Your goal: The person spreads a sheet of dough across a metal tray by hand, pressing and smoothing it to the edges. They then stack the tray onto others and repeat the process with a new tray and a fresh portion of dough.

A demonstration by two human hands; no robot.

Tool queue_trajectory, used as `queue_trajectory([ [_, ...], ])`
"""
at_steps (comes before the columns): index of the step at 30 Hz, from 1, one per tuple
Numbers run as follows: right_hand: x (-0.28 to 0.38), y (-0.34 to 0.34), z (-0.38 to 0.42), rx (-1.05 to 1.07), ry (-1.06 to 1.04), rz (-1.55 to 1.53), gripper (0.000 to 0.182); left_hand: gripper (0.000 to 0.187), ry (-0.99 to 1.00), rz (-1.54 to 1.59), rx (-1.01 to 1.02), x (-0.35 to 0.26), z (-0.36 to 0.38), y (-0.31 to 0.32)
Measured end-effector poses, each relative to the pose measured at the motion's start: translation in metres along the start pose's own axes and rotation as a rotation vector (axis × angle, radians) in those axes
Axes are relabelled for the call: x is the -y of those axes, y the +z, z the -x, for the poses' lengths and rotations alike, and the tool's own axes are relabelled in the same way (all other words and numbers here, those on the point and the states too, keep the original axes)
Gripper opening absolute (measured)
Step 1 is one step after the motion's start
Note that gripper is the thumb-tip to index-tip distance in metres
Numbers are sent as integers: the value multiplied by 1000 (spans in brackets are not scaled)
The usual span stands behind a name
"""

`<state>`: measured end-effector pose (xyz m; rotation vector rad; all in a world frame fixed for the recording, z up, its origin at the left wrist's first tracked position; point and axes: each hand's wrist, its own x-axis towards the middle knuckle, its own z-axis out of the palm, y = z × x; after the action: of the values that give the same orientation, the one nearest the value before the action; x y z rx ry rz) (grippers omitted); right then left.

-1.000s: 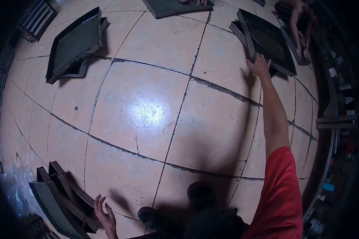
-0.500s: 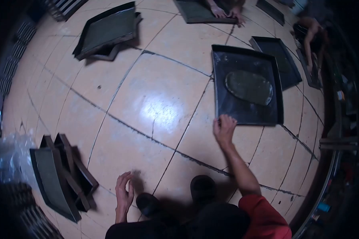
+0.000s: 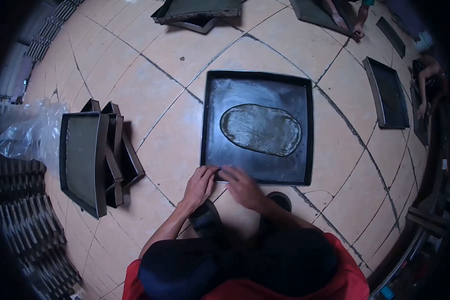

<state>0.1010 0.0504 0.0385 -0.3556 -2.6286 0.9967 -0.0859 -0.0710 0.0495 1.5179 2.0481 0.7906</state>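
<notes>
A square black tray [image 3: 257, 176] lies on the tiled floor right in front of me. An oval slab of dark greenish dough-like material [image 3: 261, 129] rests in it, off its edges. At the tray's near left corner, my left hand [image 3: 201, 187] has its fingers closed over the rim. My right hand [image 3: 241, 188] is just beside it at the near edge, blurred by motion, so its fingers cannot be read clearly.
Stacked trays [image 3: 87, 165] stand at the left, by clear plastic [image 3: 32, 130] and metal racks [image 3: 30, 227]. More stacked trays [image 3: 202, 11] lie at the top. Two people work by trays at the upper right; another tray [image 3: 387, 95] lies right.
The tray with the slab now lies centrally before me, away from the tray it was beside. My left hand has come from the open floor to its corner. The view has shifted.
</notes>
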Motion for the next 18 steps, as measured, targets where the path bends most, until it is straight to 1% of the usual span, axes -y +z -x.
queue_trajectory([
  [1,-2,-8,6,-4,100,20,45,25,-24,-80,66,4,12,-1],
  [2,-6,-14,14,-6,204,42,44,25,6,-95,69,12,28,1],
  [4,-14,-1,57,176,284,-53,42,26,66,-117,78,29,59,4],
  [5,-16,4,72,265,323,-99,41,22,17,-133,96,29,64,1],
  [8,-17,-4,89,260,40,-268,43,20,-446,-193,302,0,50,-17],
  [9,-24,-12,86,217,100,-250,45,20,-494,-255,397,-8,37,-23],
  [11,-56,-35,60,141,213,-213,49,24,-300,-151,177,7,18,-12],
  [12,-71,-41,45,-30,292,-74,55,26,-204,-98,65,12,6,-7],
  [13,-85,-47,29,-202,369,68,62,33,-132,-63,-24,12,-17,-3],
  [14,-102,-49,14,-184,393,174,70,40,-60,-26,-115,10,-42,4],
  [15,-119,-47,2,-168,417,284,78,53,-22,-133,-124,16,-67,18],
  [16,-128,-42,-6,-102,452,291,83,66,17,-239,-130,26,-84,35],
  [18,-140,-22,-18,29,528,303,93,80,-138,-350,-48,40,-100,52],
])
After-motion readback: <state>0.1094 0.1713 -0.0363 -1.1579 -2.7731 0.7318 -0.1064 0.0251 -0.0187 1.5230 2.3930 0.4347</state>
